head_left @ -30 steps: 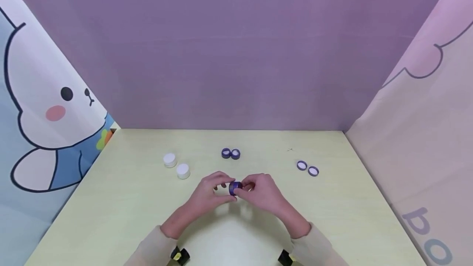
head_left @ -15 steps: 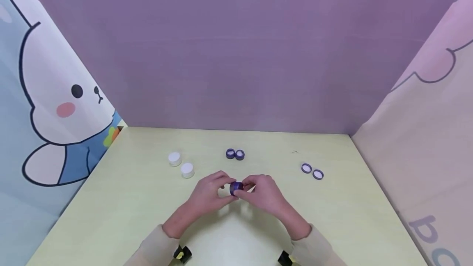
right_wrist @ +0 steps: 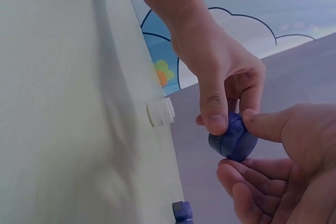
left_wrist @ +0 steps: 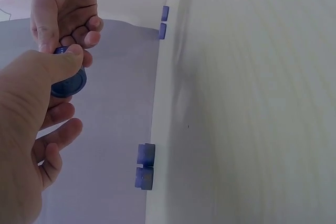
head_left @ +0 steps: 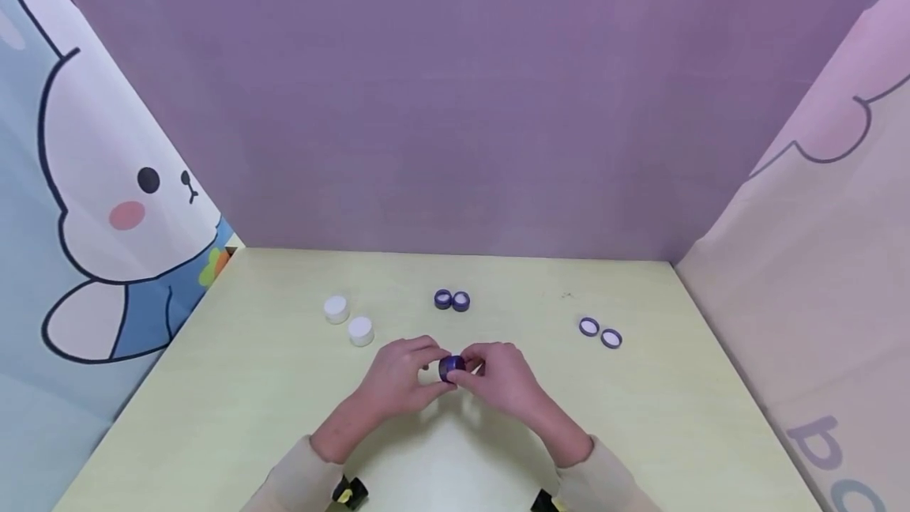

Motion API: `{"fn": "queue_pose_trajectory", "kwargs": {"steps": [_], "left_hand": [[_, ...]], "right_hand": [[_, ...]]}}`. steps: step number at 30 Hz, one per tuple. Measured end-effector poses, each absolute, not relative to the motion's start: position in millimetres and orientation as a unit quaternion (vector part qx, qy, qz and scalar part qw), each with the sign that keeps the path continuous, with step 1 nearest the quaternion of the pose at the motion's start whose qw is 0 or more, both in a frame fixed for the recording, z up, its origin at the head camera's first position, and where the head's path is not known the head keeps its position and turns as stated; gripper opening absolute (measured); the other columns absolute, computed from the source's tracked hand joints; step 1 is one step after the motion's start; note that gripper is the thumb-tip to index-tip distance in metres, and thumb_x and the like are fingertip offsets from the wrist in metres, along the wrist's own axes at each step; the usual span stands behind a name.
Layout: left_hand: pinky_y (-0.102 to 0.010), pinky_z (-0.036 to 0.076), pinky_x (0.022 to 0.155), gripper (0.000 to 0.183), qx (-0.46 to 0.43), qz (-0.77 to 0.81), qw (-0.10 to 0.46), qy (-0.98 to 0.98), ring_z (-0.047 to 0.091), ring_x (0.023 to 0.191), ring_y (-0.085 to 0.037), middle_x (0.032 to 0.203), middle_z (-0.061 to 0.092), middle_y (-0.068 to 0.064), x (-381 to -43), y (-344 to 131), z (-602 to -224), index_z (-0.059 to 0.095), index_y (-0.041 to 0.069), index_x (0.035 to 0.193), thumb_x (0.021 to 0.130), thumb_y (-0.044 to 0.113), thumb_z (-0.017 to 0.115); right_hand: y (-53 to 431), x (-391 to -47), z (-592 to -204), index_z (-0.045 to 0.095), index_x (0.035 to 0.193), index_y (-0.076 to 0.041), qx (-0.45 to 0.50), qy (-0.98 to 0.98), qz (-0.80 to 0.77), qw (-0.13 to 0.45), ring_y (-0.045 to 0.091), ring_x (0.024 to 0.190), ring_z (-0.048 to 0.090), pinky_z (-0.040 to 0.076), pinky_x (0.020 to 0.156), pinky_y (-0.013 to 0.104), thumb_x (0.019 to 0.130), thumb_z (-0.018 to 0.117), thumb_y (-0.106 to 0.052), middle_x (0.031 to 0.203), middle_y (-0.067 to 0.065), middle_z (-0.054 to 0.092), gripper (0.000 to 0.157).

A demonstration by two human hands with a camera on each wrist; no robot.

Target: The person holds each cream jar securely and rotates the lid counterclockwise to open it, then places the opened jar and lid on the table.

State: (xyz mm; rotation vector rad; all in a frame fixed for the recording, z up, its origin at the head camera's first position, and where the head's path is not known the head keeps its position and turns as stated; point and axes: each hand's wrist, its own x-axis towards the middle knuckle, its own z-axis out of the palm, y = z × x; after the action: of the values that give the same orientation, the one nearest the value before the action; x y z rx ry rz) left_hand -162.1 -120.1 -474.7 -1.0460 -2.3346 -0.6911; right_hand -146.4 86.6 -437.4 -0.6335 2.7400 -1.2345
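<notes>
A small dark blue-purple round jar [head_left: 451, 368] is held on its side between both hands, above the front middle of the table. My left hand [head_left: 400, 378] grips it by the rim with thumb and fingertips. From the other side my right hand [head_left: 502, 376] pinches it between thumb and fingers. A seam between lid and body shows on the jar [right_wrist: 233, 139] in the right wrist view. Its flat round end [left_wrist: 71, 83] faces the left wrist camera, partly behind the left thumb.
Two white lidded jars [head_left: 361, 331] stand to the left on the pale table [head_left: 235, 393]. Two purple jars [head_left: 460, 302] sit side by side at the back middle. Two purple rings with white insides, like upturned lids [head_left: 611, 338], lie at the right. A purple backdrop [head_left: 455, 101] rises behind.
The head view has swung slightly, shifting everything on the table a little to the right. Both hands keep hold of the jar, with only slight finger movement.
</notes>
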Motion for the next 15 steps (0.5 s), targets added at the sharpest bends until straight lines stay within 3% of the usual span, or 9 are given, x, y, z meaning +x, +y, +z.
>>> {"fn": "queue_pose_trajectory", "kwargs": {"steps": [6, 15], "left_hand": [[-0.014, 0.044, 0.059, 0.031, -0.386, -0.261, 0.217, -0.858, 0.059, 0.066, -0.003, 0.088, 0.066, 0.013, -159.8, -123.0, -473.8, 0.075, 0.018, 0.097, 0.076, 0.040, 0.082], [-0.011, 0.041, 0.056, 0.028, -0.358, -0.292, 0.185, -0.867, 0.057, 0.063, -0.001, 0.087, 0.064, 0.018, -158.8, -124.4, -470.9, 0.076, 0.021, 0.098, 0.077, 0.039, 0.081]], "right_hand": [[83.1, -143.6, -441.2, 0.074, 0.095, -0.013, -0.219, 0.892, -0.394, 0.021, 0.008, 0.064, 0.060, 0.048, 0.055, 0.023, 0.084, 0.078, -0.025, 0.079, -0.007, 0.068, 0.017], [87.7, -144.4, -439.2, 0.073, 0.104, -0.017, -0.232, 0.893, -0.385, 0.015, 0.012, 0.074, 0.062, 0.050, 0.064, 0.024, 0.082, 0.079, -0.029, 0.098, -0.006, 0.071, 0.026]]}}
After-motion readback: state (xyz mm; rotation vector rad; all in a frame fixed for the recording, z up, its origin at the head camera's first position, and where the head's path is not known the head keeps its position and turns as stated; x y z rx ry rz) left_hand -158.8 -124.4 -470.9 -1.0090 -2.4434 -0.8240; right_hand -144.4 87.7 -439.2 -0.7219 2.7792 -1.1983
